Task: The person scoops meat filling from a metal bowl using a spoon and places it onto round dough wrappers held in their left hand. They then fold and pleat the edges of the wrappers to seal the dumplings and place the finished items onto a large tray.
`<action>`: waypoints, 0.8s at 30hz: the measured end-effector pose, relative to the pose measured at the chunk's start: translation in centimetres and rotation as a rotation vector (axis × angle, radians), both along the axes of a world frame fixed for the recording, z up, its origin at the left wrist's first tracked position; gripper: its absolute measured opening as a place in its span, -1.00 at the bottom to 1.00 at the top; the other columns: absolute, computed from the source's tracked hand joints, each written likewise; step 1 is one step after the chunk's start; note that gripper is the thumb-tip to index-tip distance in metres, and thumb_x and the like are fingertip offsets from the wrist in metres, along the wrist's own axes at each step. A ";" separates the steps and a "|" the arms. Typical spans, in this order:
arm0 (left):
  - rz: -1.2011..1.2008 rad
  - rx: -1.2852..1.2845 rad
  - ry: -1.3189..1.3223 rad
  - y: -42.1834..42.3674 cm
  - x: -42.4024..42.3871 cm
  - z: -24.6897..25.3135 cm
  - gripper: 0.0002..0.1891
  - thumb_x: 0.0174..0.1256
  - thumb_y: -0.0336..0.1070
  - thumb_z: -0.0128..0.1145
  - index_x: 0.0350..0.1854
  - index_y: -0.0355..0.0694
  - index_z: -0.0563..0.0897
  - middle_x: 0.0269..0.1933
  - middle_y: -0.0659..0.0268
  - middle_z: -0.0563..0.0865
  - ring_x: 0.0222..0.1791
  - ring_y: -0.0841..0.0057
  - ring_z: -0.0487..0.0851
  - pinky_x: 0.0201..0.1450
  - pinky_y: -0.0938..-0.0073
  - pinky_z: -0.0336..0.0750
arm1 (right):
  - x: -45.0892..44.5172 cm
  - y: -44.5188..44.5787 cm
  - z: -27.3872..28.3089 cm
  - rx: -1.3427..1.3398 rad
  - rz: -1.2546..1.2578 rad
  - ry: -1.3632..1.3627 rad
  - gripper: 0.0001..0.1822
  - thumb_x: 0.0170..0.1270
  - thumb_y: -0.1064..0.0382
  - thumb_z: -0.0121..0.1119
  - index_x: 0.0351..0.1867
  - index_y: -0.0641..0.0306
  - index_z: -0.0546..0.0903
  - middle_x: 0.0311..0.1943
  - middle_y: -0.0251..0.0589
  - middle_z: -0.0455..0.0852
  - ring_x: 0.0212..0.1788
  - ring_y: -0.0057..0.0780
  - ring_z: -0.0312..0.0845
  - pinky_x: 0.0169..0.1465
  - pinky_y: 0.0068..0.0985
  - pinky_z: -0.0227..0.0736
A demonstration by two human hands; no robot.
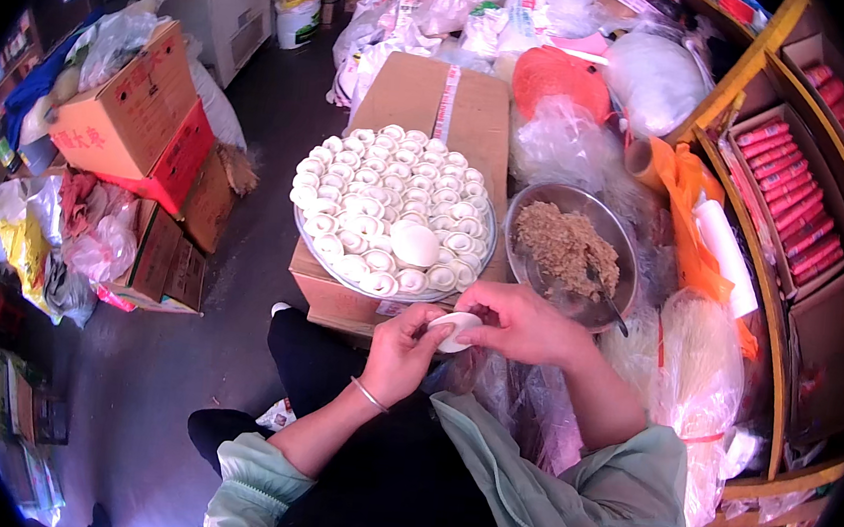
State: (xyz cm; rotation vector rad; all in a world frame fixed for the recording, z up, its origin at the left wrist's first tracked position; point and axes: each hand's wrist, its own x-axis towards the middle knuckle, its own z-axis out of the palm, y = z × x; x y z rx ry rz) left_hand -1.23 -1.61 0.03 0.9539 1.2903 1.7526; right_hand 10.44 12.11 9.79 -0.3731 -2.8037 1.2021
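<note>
Between my left hand (401, 348) and my right hand (518, 323) is a round white dough wrapper (454, 332), its edge pinched by the fingers of both. Just beyond them, a round tray (302, 242) is covered with rings of folded dumplings (391, 182). A small stack of flat dough wrappers (415, 243) lies on top of the dumplings near the tray's front. To the right stands a steel bowl (623, 240) of minced filling (566, 246), with a spoon (609, 304) stuck in it, its handle leaning on the near rim.
The tray rests on a cardboard box (400, 85). Plastic bags (452, 10) are heaped behind it. Wooden shelves (743, 209) with boxed red packets (796, 198) stand at the right. Bundles of dry noodles in plastic (697, 393) lie near my right arm. Stacked cartons (131, 102) stand at the left.
</note>
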 end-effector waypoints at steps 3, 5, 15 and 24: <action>-0.067 -0.046 -0.075 -0.3 0.3 -0.1 -0.93 0.38 -0.43 0.08 -0.21 -0.33 0.56 -0.36 0.40 0.63 -0.37 0.78 0.54 -0.30 0.69 0.46 | 1.0 -0.6 -2.2 -0.065 -0.098 0.052 -0.87 0.15 0.33 0.26 -0.31 0.32 0.61 -0.46 -0.17 0.66 -0.40 -0.34 0.59 -0.30 -0.48 0.44; -0.141 -0.136 -0.066 -0.7 0.4 0.3 -0.91 0.40 -0.41 0.05 -0.21 -0.32 0.56 -0.38 0.39 0.62 -0.41 0.79 0.52 -0.35 0.70 0.45 | 1.6 -0.8 -3.9 -0.014 -0.135 0.099 -0.86 0.13 0.30 0.27 -0.37 0.33 0.60 -0.48 -0.15 0.65 -0.39 -0.25 0.59 -0.28 -0.41 0.45; 0.091 -0.004 -0.062 -0.9 0.8 0.0 -0.90 0.44 -0.36 0.02 -0.21 -0.28 0.51 -0.40 0.38 0.61 -0.49 0.79 0.50 -0.47 0.73 0.42 | 1.9 -2.4 -7.3 -0.679 -0.198 0.210 -0.79 0.22 0.30 0.29 -0.18 0.34 0.59 -0.29 -0.41 0.66 -0.25 -0.73 0.49 -0.23 -0.63 0.43; -0.212 -0.033 -0.180 -1.2 0.3 -0.1 -0.87 0.41 -0.32 0.08 -0.18 -0.28 0.53 -0.33 0.38 0.67 -0.44 0.78 0.57 -0.45 0.75 0.44 | 2.4 -2.5 -6.1 -0.583 -0.283 0.207 -0.91 0.26 0.40 0.20 -0.23 0.32 0.58 -0.40 -0.41 0.64 -0.37 -0.77 0.48 -0.31 -0.71 0.39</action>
